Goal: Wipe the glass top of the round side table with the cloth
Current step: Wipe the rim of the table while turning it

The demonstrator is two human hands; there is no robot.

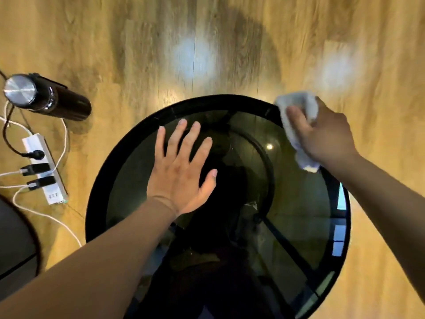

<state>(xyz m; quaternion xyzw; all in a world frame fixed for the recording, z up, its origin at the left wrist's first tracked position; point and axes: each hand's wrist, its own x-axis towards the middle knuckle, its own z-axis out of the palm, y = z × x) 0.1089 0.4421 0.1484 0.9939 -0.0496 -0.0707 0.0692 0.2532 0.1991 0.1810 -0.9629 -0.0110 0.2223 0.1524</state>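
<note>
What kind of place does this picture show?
Probably a living room or lounge in a home, though an office is possible. The wood-plank floor, the small round side table with a glass top, and the white power strip with plugs in it on the floor suggest this.

Your cloth (299, 107), 2 o'clock: white. Counter (99, 180): smoky dark glass, black rim. Floor (92, 31): honey wood grain. Flask (62, 101): black.
</note>
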